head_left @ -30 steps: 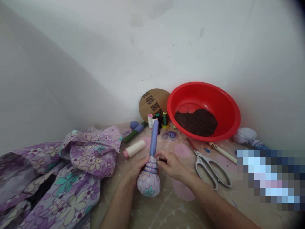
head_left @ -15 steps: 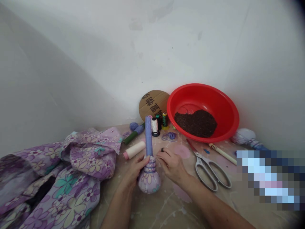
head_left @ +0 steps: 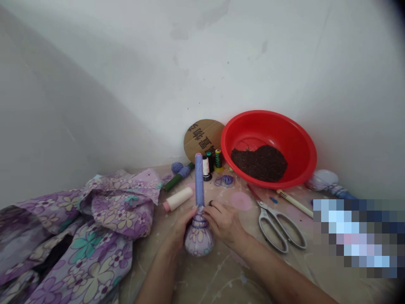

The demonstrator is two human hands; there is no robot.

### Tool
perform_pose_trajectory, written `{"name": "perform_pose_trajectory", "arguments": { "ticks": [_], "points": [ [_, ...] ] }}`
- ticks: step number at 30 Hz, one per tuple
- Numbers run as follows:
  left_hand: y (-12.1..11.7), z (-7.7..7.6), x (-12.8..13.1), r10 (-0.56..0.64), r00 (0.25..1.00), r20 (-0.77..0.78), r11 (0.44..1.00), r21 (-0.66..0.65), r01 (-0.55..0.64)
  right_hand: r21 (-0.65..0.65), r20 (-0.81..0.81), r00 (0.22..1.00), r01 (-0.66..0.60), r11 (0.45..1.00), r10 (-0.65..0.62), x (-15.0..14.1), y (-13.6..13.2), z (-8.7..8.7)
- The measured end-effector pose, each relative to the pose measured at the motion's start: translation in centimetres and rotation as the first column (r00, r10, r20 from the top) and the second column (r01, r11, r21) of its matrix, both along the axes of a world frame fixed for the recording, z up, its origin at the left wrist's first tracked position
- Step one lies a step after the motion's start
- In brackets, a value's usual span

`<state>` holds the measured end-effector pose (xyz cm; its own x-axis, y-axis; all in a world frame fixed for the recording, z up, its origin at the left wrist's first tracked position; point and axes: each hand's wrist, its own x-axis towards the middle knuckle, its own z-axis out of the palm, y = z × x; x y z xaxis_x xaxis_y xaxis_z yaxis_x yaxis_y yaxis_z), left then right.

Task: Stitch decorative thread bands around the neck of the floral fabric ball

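Observation:
A round lilac floral cloth bundle stands on the tabletop, with a blue-lilac wrapped stem rising upright from its neck. Bands of thread or cord circle the neck. My left hand grips the neck from the left side. From the right, my right hand closes on the same spot, its fingers meeting the wrapping. A dark ring shows on one finger of my right hand. Both hands hide part of the neck.
A red plastic basin holds dark soil-like material. Thread spools, a cream thread cone, steel scissors and a round cardboard piece lie nearby. Floral cloth is heaped left. Walls rise behind.
The stem has swung from leaning to upright. My right hand has moved left and now closes on the neck beside my left hand.

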<state>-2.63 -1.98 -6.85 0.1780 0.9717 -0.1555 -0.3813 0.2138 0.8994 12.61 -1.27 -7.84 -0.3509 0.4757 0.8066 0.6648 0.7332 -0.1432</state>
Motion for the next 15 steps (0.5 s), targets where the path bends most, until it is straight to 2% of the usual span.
{"name": "perform_pose_trajectory", "arguments": {
  "ticks": [3, 9, 13, 15],
  "points": [
    [0.0, 0.0, 0.0, -0.016, 1.000, 0.019, 0.998, -0.055, 0.017, 0.001, -0.003, 1.000, 0.018, 1.000, -0.018, 0.0, 0.0, 0.1],
    [-0.5, 0.7, 0.1, 0.008, 0.994, -0.105, 1.000, -0.001, -0.008, 0.008, 0.016, 0.999, 0.042, 0.999, -0.042, 0.0, 0.1, -0.2],
    [-0.7, 1.1, 0.3, -0.011, 0.994, -0.107, 1.000, 0.020, 0.013, 0.058, 0.035, 0.998, 0.042, 0.997, -0.044, 0.2, 0.6, -0.7],
    [-0.8, 1.2, 0.5, 0.019, 0.994, -0.105, 0.999, 0.029, -0.016, 0.105, 0.037, 0.999, 0.034, 0.994, -0.038, 0.4, 0.7, -0.8]
  ]
}}
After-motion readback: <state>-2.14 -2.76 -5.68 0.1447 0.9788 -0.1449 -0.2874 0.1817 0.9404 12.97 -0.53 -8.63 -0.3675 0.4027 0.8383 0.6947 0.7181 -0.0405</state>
